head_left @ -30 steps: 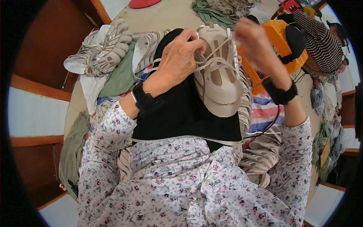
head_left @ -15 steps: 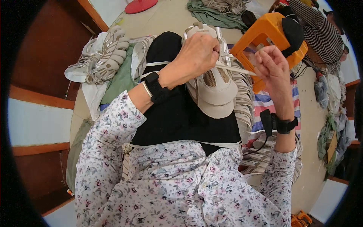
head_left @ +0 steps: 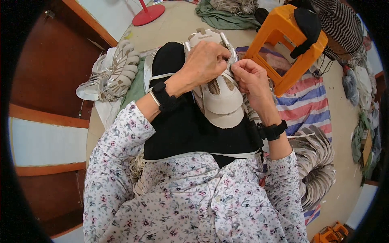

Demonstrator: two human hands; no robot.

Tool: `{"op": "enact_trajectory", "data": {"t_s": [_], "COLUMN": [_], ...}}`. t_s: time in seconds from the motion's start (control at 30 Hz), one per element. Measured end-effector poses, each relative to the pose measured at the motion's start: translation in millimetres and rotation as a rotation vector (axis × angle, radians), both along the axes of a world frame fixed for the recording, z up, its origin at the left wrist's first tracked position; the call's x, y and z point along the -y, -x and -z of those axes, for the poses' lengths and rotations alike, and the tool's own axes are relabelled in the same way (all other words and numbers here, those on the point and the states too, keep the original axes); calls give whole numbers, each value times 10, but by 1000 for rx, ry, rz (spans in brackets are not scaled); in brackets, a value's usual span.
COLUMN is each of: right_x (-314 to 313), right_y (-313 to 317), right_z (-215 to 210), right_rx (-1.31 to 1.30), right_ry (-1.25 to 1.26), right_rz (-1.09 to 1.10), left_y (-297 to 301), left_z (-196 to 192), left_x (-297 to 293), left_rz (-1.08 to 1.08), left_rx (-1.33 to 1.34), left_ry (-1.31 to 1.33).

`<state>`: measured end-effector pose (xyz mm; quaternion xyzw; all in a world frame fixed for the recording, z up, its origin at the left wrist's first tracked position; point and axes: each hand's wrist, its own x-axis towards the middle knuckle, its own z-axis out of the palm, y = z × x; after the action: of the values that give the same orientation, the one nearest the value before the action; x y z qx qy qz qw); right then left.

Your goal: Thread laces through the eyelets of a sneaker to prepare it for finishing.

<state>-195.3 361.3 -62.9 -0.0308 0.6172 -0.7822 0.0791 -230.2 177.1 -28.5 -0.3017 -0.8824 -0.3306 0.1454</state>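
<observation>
On the person's lap, over a black cloth [head_left: 190, 129], a beige shoe upper [head_left: 219, 95] is lying toe toward the body. Both forearms in floral sleeves are bending inward above it. Left hand [head_left: 204, 65] is curling over the shoe's laced middle, fingers closed around it. Right hand [head_left: 251, 79] is pinching the shoe's right edge with fingertips together. Beside it, an orange stool [head_left: 275, 52] is tilting over a striped mat [head_left: 308, 101].
</observation>
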Motion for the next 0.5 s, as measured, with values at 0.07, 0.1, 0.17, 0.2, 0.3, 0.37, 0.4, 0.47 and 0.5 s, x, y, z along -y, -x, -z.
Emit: {"op": "enact_trajectory", "data": {"t_s": [0.07, 0.1, 0.17, 0.2, 0.3, 0.37, 0.4, 0.47, 0.5], "right_x": [-20, -20, -5, 1, 44, 77, 90, 114, 109], "right_y": [36, 49, 62, 63, 43, -6, -22, -55, -68], "right_z": [29, 52, 94, 111, 125, 130, 130, 129, 122], "right_rx": [120, 120, 157, 162, 174, 177, 133, 52, 74], "right_ry": [132, 138, 178, 172, 181, 138, 167, 132, 112], "right_rz": [-46, -60, -60, -48, -54, -9, -32, 5, 9], "left_y": [6, 14, 39, 58, 59, 2, -38, -106, -136], "left_z": [-5, -14, -44, -65, -134, -166, -178, -208, -222], "left_x": [6, 12, 33, 43, 80, 93, 97, 113, 136], "left_rz": [37, 53, 66, 77, 90, 98, 54, 6, -50], "left_rx": [8, 74, 143, 174, 199, 180, 226, 277, 273], "left_ry": [-52, -72, -95, -36, 57, 92, 45, -1, -22]}}
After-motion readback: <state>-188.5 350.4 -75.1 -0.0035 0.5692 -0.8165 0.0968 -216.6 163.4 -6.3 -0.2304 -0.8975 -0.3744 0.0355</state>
